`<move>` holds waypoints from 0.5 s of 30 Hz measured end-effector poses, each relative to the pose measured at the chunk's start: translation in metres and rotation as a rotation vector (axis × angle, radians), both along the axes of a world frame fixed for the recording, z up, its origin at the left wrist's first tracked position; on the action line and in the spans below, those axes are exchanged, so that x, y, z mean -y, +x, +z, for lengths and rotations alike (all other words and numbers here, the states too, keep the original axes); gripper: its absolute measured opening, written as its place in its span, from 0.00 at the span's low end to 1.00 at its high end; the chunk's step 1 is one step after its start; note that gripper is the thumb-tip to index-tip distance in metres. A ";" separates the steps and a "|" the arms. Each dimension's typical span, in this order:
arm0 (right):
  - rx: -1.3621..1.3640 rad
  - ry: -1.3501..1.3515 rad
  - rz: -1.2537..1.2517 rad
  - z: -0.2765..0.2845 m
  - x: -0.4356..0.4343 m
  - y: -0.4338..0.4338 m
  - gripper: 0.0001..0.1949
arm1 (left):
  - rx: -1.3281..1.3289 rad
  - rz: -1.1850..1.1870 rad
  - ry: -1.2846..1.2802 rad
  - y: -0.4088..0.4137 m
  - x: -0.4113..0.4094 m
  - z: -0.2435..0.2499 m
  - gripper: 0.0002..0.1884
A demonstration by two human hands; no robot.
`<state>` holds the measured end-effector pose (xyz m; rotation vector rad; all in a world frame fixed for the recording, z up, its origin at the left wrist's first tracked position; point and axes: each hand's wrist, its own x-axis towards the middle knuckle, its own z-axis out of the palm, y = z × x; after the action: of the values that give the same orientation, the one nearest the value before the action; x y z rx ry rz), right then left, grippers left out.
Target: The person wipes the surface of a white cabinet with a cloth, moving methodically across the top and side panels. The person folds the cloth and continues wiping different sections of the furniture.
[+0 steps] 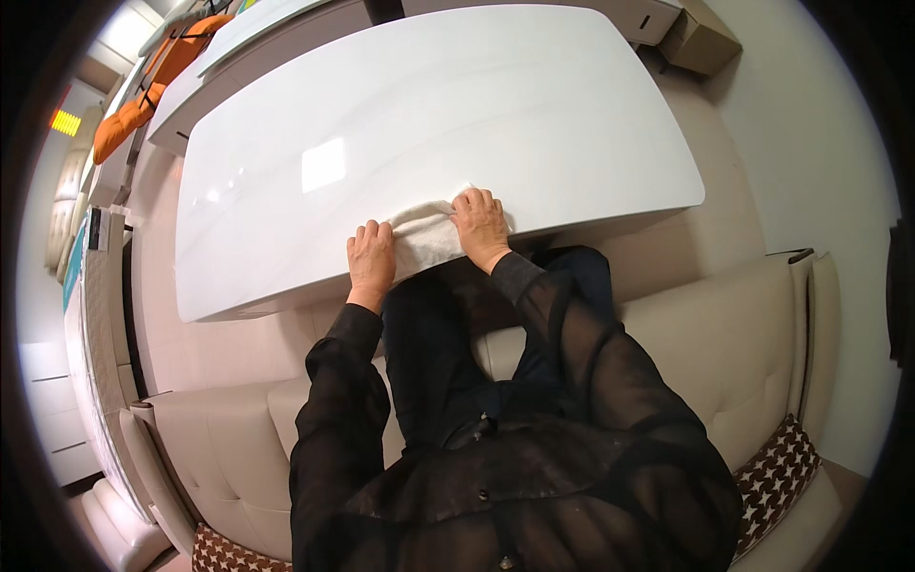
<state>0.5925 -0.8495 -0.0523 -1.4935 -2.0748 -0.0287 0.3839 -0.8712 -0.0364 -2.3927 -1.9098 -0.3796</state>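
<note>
A pale beige cloth (427, 238) lies at the near edge of a glossy white marble-look table (457, 107). Part of it bunches up in a fold along its far side, and its near side reaches the table's edge. My left hand (372, 256) grips the cloth's left end with curled fingers. At the other end, my right hand (482, 223) is closed over the cloth, and a small corner pokes out beyond the knuckles. Both hands rest at the tabletop, and the fingertips are hidden in the fabric.
Behind my legs is a beige upholstered sofa (221, 443), with a brown-and-white patterned cushion (779, 468) at its right end. White cabinets (179, 107) stand past the table. A cardboard-coloured box (700, 39) sits far right, near the wall (800, 143). Orange seats (132, 121) appear far left.
</note>
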 end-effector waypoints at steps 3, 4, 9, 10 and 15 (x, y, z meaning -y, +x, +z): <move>0.082 0.039 -0.055 -0.009 -0.009 0.013 0.11 | 0.138 -0.062 0.075 0.015 -0.002 -0.004 0.04; 0.074 0.029 -0.063 -0.012 -0.010 0.021 0.09 | 0.196 -0.087 0.100 0.022 0.001 -0.006 0.04; 0.082 -0.004 -0.193 -0.001 -0.015 0.090 0.09 | 0.341 -0.278 0.071 0.080 -0.014 0.002 0.11; 0.066 -0.025 -0.238 0.001 -0.013 0.103 0.09 | 0.322 -0.277 -0.023 0.091 -0.015 0.004 0.18; 0.074 -0.134 -0.382 0.007 -0.005 0.140 0.11 | 0.316 -0.311 -0.106 0.125 -0.014 0.001 0.26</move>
<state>0.7321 -0.8441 -0.0451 -1.9794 -1.8470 -0.0940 0.5093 -0.8576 -0.0359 -2.8557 -1.6951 -0.7310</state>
